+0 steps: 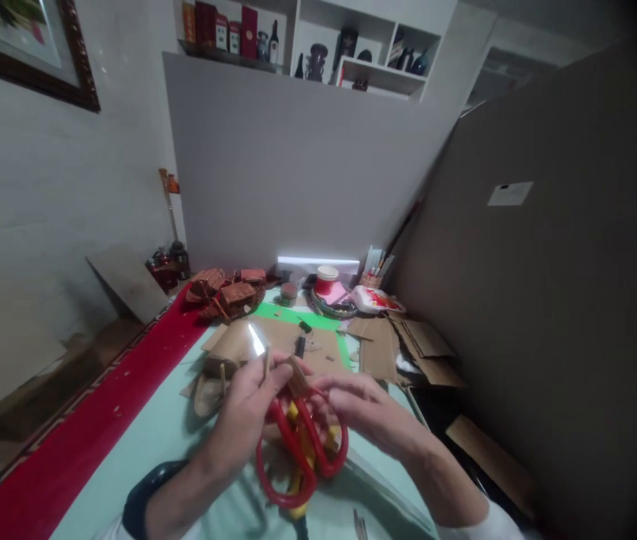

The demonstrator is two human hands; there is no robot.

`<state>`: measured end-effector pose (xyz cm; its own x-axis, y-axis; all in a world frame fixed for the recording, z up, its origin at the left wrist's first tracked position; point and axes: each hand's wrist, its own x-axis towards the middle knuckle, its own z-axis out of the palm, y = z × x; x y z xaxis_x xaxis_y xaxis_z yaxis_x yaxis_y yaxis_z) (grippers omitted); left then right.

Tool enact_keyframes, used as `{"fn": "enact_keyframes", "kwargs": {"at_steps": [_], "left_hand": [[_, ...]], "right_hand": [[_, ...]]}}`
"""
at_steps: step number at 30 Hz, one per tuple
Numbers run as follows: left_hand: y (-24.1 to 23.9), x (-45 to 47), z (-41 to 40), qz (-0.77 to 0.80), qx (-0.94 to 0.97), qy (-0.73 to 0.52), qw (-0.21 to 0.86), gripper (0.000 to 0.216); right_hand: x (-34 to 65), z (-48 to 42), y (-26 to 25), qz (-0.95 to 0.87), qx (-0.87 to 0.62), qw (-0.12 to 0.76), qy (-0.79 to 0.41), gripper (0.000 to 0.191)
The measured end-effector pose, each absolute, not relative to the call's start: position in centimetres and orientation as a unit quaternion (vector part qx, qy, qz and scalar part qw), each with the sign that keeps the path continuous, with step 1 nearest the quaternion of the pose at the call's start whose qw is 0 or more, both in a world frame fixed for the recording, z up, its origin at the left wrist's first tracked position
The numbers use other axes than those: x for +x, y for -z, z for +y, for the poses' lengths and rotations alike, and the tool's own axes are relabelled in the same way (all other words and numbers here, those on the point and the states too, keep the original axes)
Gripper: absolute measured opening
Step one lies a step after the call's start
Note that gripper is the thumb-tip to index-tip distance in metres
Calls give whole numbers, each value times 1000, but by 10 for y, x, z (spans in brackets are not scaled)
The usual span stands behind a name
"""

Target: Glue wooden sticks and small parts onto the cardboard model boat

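Both my hands meet over the middle of the table. My left hand (pixel 250 401) is closed, pinching a small strip of brown cardboard (pixel 296 377) between thumb and fingers. Red-handled scissors (pixel 311 450) sit just below, loops towards me; a bright, pointed, blade-like shape (pixel 256 340) shows beyond my left hand. My right hand (pixel 363 409) is closed, fingers bent around the scissors' right loop, fingertips close to the strip. Its exact hold is partly hidden. Beneath the loops lies a yellow item with a dark end (pixel 298 512), whose kind I cannot make out.
Brown cardboard sheets (pixel 380 352) lie at the right, with a curved cardboard piece (pixel 228 349) at the left. Farther back are reddish-brown blocks (pixel 236 294), a red-and-white tub (pixel 326 280) and a cup of brushes (pixel 371 279). Grey panels (pixel 307 165) stand behind and right.
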<state>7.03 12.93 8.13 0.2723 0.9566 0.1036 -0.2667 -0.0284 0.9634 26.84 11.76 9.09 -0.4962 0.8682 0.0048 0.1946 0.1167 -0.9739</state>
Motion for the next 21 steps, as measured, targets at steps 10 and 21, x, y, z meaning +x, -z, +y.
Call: {"fn": "enact_keyframes", "kwargs": {"at_steps": [10, 21], "left_hand": [[-91, 72, 130, 340, 548, -523, 558, 20], [-75, 74, 134, 325, 433, -542, 643, 29]], "right_hand": [[248, 113, -56, -342, -166, 387, -840, 33], [233, 95, -57, -365, -157, 395, -828, 35]]}}
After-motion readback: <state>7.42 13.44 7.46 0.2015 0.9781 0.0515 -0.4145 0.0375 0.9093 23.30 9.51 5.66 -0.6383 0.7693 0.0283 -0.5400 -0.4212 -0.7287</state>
